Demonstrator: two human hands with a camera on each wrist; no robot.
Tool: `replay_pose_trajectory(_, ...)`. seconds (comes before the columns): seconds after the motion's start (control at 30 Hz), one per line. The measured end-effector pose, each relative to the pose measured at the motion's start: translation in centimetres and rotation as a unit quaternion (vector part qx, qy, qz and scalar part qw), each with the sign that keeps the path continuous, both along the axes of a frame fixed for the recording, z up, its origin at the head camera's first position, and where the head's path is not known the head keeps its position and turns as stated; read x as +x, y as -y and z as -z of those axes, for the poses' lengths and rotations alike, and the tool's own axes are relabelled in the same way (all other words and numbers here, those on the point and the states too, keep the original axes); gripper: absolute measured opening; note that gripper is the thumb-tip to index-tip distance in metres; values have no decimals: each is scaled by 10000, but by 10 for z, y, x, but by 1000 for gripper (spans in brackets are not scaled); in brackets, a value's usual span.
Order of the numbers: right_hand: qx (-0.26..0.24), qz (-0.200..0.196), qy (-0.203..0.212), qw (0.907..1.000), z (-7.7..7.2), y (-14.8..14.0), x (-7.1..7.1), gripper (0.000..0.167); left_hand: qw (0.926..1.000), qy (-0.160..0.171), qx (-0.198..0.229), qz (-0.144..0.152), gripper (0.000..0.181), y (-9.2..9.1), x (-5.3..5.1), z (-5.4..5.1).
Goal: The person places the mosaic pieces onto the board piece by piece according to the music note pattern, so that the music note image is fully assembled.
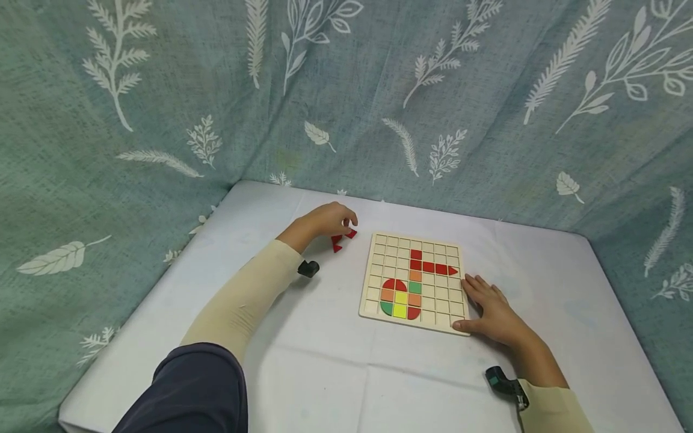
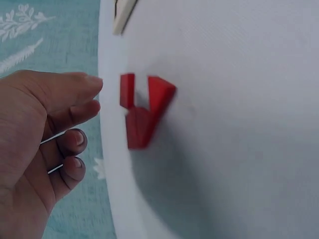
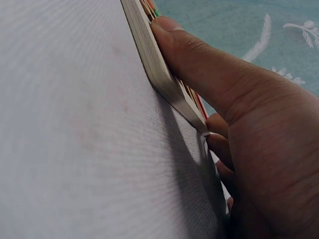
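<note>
A pale wooden grid board (image 1: 441, 304) lies flat on the white cloth, with red, orange, green and yellow tiles in some of its cells. My right hand (image 1: 495, 313) rests against its right side, the thumb on the rim by the near right corner and the fingertips along the edge. Left of the board, my left hand (image 1: 326, 219) hovers over a small group of loose red pieces (image 1: 337, 240). In the left wrist view its fingers are loosely bent with nothing between them, and the red pieces (image 2: 137, 127) lie just beyond the fingertips. Their exact shapes are blurred.
The white-covered table (image 1: 325, 373) has a patterned green-blue curtain (image 1: 346, 108) along its back and sides. A small black wrist camera (image 1: 308, 269) sits by the left sleeve, another wrist camera (image 1: 500, 382) by the right.
</note>
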State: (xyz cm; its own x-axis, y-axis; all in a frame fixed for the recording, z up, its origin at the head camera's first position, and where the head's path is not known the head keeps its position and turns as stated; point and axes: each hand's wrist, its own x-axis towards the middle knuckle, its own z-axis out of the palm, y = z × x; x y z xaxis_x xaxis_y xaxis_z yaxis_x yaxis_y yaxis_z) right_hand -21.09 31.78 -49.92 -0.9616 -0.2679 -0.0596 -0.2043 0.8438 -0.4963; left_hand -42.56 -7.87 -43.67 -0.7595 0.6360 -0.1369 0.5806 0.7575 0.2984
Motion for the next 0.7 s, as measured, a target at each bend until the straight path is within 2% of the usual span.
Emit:
replay_pose_trajectory(0.17, 53, -46, -36, 10000, 0, -2, -1, 117, 9998, 157, 35, -79, 21, 10, 1, 6)
replay_pose_trajectory(0.37, 72, -31, -72, 9999, 1, -3, -1, 118, 9999, 29, 18, -163, 20, 19, 0, 11)
replay_pose_trajectory(0.53, 53, -8, -32, 10000, 2, -3, -1, 118, 9999, -52, -54, -114, 26, 22, -1, 12)
replay_pose_trajectory(0.7, 69, -19, -33, 10000, 2, 0, -1, 118, 9998, -91, -197, -32, 24, 24, -1, 13)
